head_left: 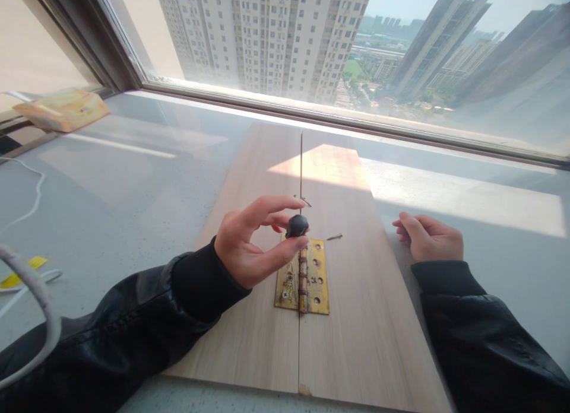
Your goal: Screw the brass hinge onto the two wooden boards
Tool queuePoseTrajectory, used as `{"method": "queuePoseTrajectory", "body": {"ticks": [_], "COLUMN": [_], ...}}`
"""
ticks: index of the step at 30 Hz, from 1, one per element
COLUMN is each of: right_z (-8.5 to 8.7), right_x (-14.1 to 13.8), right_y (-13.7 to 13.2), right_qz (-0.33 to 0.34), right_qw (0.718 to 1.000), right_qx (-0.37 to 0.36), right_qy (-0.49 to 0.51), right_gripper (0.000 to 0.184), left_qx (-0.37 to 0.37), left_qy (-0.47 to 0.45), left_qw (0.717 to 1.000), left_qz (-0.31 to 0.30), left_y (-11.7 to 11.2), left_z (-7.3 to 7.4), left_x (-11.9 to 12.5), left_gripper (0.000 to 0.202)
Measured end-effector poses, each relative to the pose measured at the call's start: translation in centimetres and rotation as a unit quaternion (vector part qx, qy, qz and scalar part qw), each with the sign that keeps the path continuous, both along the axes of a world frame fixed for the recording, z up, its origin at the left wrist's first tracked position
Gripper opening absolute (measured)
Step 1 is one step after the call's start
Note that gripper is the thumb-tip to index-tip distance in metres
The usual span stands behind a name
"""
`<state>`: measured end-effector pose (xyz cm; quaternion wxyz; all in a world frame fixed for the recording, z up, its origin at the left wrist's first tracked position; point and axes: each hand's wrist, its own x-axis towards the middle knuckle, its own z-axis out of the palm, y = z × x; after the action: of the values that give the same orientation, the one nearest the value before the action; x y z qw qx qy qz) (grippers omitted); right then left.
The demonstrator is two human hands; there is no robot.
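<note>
Two light wooden boards (pixel 356 318) lie side by side on a grey sill, joined by a brass hinge (pixel 303 279) across their seam. My left hand (pixel 252 241) hovers over the hinge's top left, thumb and fingers pinched round a dark round knob (pixel 297 225), likely a screwdriver's handle end seen from above. My right hand (pixel 430 238) rests at the right board's edge with its fingers curled loosely and nothing seen in them. A loose screw (pixel 334 237) lies on the right board just above the hinge. Another screw (pixel 303 200) lies near the seam farther back.
A large window (pixel 356 57) runs along the far edge of the sill. A yellowish packet (pixel 62 109) lies at the far left. White cables (pixel 31 294) and a yellow tag (pixel 27 267) sit at the left.
</note>
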<state>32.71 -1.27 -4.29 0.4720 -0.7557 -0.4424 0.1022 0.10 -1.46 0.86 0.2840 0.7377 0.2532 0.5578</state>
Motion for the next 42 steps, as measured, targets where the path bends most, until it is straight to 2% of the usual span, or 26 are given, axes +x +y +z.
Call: {"method": "queuePoseTrajectory", "body": {"ticks": [6,14,17,21,27,34,42], "right_z": [-0.1,-0.1,-0.1,-0.2,-0.1,0.0,0.0], "right_x": [0.1,0.2,0.2,0.2,0.1,0.0,-0.1], "right_y": [0.1,0.1,0.1,0.1,0.0,-0.1,-0.1], "right_qz": [-0.001,-0.003,-0.004,-0.005,-0.002,0.001,-0.001], "right_qw": [1.000,1.000,1.000,1.000,1.000,1.000,1.000], "right_qx": [-0.006,-0.009,-0.009,-0.007,-0.005,-0.006,-0.003], "right_qy": [-0.003,-0.006,-0.008,-0.008,-0.006,-0.003,-0.001], "right_gripper": [0.031,0.032,0.032,0.032,0.031,0.031,0.030], "left_qx": [0.116,0.119,0.139,0.099,0.074,0.059,0.081], "left_qy": [0.038,0.060,0.068,0.094,0.084,0.103,0.122], "left_qw": [0.992,0.991,0.986,0.987,0.991,0.992,0.988], "left_qz": [0.032,0.030,0.056,0.087,0.075,0.031,-0.057], "left_y": [0.1,0.2,0.2,-0.1,-0.2,0.2,0.8], "left_z": [0.5,0.6,0.5,0.6,0.8,1.2,1.0], "left_x": [0.1,0.1,0.1,0.2,0.1,-0.4,-1.1], "left_gripper": [0.034,0.034,0.032,0.031,0.032,0.032,0.040]}}
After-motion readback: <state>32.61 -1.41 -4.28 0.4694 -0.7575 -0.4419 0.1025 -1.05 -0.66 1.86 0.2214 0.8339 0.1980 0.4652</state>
